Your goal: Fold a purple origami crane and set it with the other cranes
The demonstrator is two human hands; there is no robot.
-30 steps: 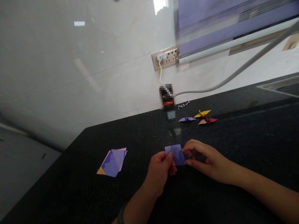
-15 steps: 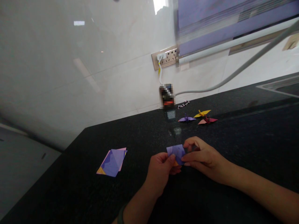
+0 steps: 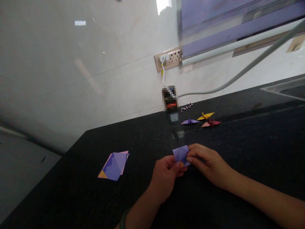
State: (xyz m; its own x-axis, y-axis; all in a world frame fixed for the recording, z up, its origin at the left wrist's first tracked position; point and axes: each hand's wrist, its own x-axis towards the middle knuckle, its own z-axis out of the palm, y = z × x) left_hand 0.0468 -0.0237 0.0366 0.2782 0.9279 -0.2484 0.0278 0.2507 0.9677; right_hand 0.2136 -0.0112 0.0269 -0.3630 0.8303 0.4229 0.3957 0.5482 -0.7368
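Above the dark counter, a small folded piece of purple origami paper (image 3: pixel 180 153) with a yellow-orange patch low on it is between my hands. My left hand (image 3: pixel 165 175) pinches its lower left part, thumb in front and fingers behind. On its right edge my right hand (image 3: pixel 207 162) is closed, thumb and index finger pressed on the paper. A stack of paper sheets (image 3: pixel 114 167), purple on top with pink and yellow edges, lies to the left. Beyond my hands sit a purple paper crane (image 3: pixel 190 121), a yellow paper crane (image 3: pixel 206 116) and a red and pink paper crane (image 3: pixel 211 123).
The black speckled counter (image 3: pixel 71 190) meets a pale tiled wall (image 3: pixel 119 79). Against it stands a pixelated box-like object (image 3: pixel 170 100), beside a beaded strand (image 3: pixel 186 107). A grey cable (image 3: pixel 233 81) runs to the right; a socket panel (image 3: pixel 168 59) holds a white plug.
My right fingers have shifted from the paper's lower right corner up along its right edge, and the thumb now presses its front. The paper has moved slightly right and tilted.
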